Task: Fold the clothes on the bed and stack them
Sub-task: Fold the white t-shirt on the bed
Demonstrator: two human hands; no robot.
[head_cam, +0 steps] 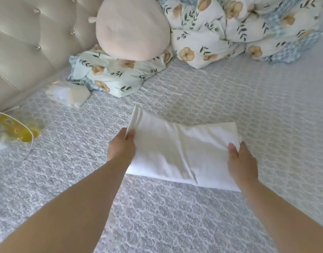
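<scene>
A white garment (179, 152), folded into a long rectangle, lies on the grey patterned bed cover (157, 216) in the middle of the view. My left hand (122, 147) pinches its left edge between thumb and fingers and lifts that corner slightly. At the garment's right end, my right hand (241, 161) grips the edge, thumb on top of the cloth. The fingers under the cloth are hidden.
A floral pillowcase (117, 77) and a round pink cushion (131, 28) lie at the back left by the tufted headboard (29, 42). A bunched floral duvet (239, 28) fills the back right. A tissue pack (69, 95) and a yellow fan (16, 128) sit at the left.
</scene>
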